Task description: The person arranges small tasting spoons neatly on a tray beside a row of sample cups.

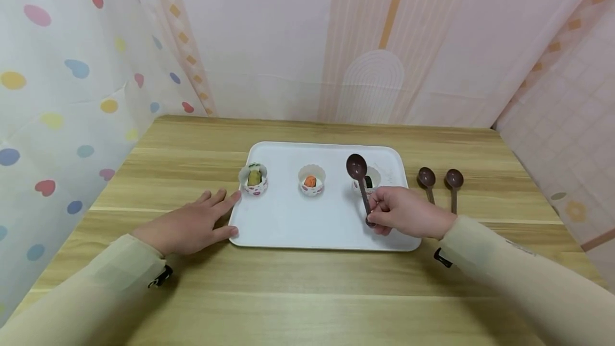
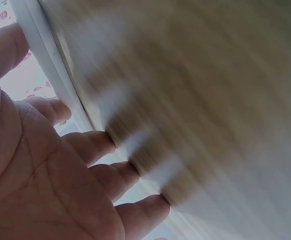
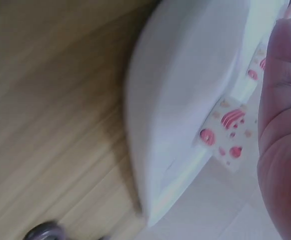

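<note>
Spoon: over the tray's right side, handle pinched in the right hand; probably light, stiff, smooth. Grip by handle. Counter: open room in front. Tray: left hand, fingers spread, at left edge. Right cup: partly hidden, likely easily tipped.

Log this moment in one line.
left hand: at left edge of white tray | right hand: holds brown spoon over tray | paper cups: three, on tray
</note>
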Demonstrator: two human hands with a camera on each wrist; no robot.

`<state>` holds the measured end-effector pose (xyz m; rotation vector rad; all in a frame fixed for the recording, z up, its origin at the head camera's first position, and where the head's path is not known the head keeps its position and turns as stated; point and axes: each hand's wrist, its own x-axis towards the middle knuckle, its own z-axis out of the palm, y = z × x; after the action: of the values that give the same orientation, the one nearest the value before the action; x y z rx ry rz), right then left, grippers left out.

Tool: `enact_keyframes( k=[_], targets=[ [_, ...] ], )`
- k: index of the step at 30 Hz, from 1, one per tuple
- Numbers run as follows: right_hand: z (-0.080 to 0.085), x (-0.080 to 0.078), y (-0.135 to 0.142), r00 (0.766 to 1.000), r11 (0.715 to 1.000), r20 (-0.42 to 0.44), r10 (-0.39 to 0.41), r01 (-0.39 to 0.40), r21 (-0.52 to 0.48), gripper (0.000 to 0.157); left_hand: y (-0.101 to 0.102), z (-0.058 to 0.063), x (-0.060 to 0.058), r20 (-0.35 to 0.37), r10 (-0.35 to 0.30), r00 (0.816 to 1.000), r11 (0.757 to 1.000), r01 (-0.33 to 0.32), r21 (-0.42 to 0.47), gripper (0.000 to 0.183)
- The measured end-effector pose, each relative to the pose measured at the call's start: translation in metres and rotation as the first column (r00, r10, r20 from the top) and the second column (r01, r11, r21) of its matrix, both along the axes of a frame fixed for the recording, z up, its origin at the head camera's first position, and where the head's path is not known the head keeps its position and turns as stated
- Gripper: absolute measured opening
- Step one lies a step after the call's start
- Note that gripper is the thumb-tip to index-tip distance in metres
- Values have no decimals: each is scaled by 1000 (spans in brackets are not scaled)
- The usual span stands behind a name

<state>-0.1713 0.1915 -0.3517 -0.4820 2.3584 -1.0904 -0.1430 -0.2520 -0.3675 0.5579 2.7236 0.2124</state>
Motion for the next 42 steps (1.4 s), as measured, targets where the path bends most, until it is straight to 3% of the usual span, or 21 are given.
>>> enact_keyframes(
  k=[9,18,29,42],
  targets=[
    [-1,-2,-26,1000,998,10,19,-18,-66,7,1,2,1,-8,-2,1000,1000,2,-2,89],
    [-3,-4,-52,999,998,-32,38,-40,-58,6,2,3,0,8,1,1000,1000,-1,-11,90],
    [-2,-3,-83,999,997,-24,24,-25,-66,8,2,1,0,15,8,1000,1000,-8,-10,90],
    [-9,-3,-124,988,983,152,-10,38,-182,10,3,1,-1,9,-2,1000,1000,2,-16,90]
  ],
)
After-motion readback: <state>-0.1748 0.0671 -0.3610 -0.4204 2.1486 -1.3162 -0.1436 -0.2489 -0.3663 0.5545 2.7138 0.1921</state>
